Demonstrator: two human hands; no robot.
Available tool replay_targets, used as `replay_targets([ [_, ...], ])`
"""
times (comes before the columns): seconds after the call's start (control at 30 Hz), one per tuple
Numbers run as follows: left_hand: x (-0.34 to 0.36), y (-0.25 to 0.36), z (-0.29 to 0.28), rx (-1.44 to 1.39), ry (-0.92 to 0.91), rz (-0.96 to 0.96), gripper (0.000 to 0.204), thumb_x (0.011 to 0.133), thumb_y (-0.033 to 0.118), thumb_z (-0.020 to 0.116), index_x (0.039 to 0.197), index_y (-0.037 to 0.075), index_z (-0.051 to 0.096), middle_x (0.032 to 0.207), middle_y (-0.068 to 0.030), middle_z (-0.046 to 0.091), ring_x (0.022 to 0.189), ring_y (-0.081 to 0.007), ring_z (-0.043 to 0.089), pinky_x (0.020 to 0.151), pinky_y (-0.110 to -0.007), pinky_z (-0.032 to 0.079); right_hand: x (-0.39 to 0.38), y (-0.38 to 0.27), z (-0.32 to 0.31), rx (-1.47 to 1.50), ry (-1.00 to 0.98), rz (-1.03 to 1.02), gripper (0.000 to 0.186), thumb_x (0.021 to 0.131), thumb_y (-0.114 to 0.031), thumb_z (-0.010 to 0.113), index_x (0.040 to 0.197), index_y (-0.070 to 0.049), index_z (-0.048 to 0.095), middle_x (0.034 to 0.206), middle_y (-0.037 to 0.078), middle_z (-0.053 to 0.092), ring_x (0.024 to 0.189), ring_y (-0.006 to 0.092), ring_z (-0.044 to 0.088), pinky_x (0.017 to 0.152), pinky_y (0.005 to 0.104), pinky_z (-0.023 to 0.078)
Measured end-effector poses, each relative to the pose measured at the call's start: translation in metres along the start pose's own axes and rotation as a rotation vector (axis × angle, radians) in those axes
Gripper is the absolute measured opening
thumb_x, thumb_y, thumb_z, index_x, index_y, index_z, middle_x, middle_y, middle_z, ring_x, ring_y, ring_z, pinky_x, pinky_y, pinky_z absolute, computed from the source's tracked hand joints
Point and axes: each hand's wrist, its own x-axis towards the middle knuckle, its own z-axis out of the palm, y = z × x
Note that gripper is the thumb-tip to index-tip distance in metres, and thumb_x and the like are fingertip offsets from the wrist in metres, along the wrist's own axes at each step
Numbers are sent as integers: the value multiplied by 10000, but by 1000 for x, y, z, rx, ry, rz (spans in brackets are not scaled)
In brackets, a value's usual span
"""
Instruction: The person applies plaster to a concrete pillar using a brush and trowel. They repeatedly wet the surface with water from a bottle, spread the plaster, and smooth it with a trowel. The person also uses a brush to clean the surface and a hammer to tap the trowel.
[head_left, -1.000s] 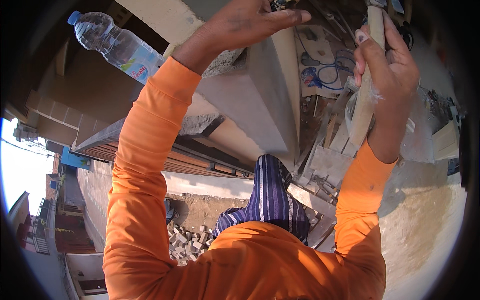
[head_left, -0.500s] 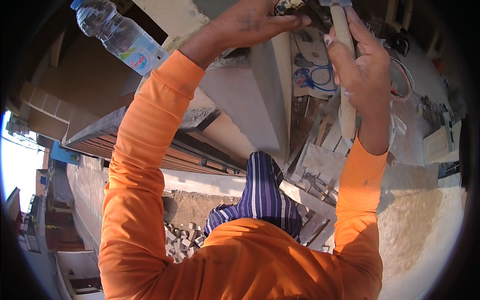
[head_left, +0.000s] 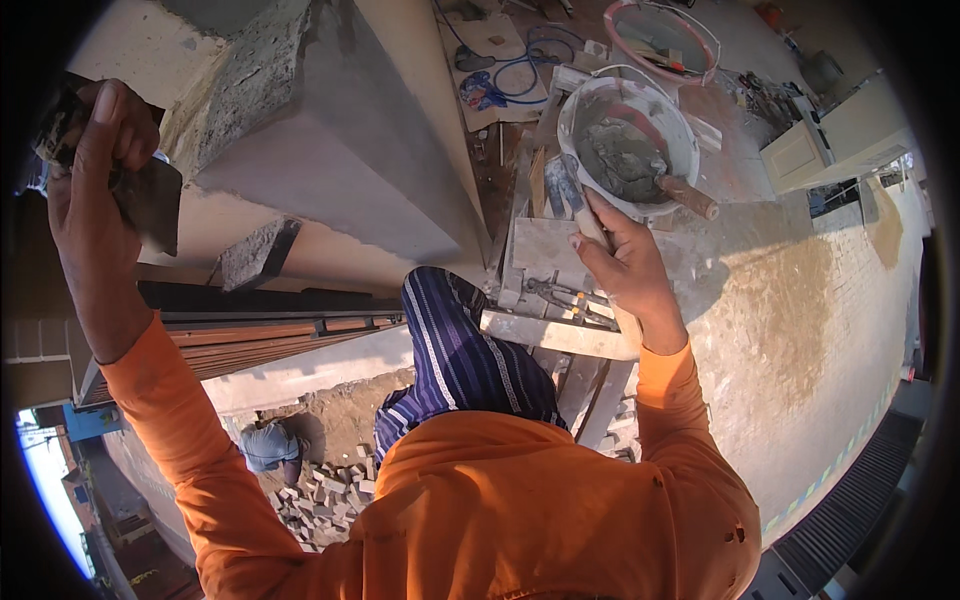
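Observation:
My left hand [head_left: 105,160], at the far left, is closed round a flat-bladed scraper [head_left: 150,203]; its grey blade sticks out beside the fingers. The dark part in that grip is hard to make out. My right hand [head_left: 632,262] grips the pale wooden handle of a brush [head_left: 588,222], whose blue-grey head points up and left. Just beyond the brush head stands a white bucket [head_left: 690,140] holding wet grey mortar [head_left: 615,155]. A wooden tool handle [head_left: 692,197] lies over its near rim. Between my hands rises a smooth grey plastered ledge [head_left: 370,160] with a rough top.
A second bucket [head_left: 712,60] with a red rim stands farther back. Hand tools [head_left: 570,302] lie on the planks below my right hand. A blue hose [head_left: 520,95] coils on the floor. Lower left, a person [head_left: 268,445] bends near loose paving blocks [head_left: 325,500].
My left hand has swung far left and down with the scraper. My right hand has come lower and left, with the brush near the mortar bucket. The view has shifted; the water bottle is out of sight.

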Motion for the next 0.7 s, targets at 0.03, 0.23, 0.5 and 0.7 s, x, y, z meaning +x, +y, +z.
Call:
replay_targets([
  [0.03, -14, -1, 0, -22, -36, 23, 151, 1049, 144, 615, 951, 44, 555, 823, 5, 439, 739, -96, 391, 665, -268, 340, -13, 22, 11, -64, -7, 61, 512, 947, -40, 695, 1419, 102, 557, 1240, 219, 693, 1057, 219, 681, 926, 315, 534],
  [0.23, -102, -16, 38, -338, 66, -235, 383, 809, 242, 708, 1074, 22, 539, 857, -32, 462, 789, -137, 441, 703, -281, 360, -54, 111, 28, -711, -27, 340, 566, 902, -123, 653, 1439, -5, 517, 1232, 257, 639, 1056, 470, 668, 903, 530, 551],
  [0.5, -174, -41, 92, -316, -222, -631, 333, 1018, 257, 686, 1205, 5, 571, 891, 35, 492, 796, -59, 456, 711, -230, 400, -66, 179, 16, -984, 64, 299, 589, 897, -149, 673, 1447, -21, 505, 1205, 227, 602, 1139, 421, 619, 913, 503, 546],
  [0.7, -202, -67, 95, -320, -122, -529, 234, 973, 113, 725, 1161, 47, 602, 993, -10, 593, 881, -114, 585, 768, -278, 492, -57, 171, 20, -1044, 77, 285, 532, 876, -190, 713, 1355, 5, 591, 1248, 192, 539, 1168, 413, 554, 964, 514, 497],
])
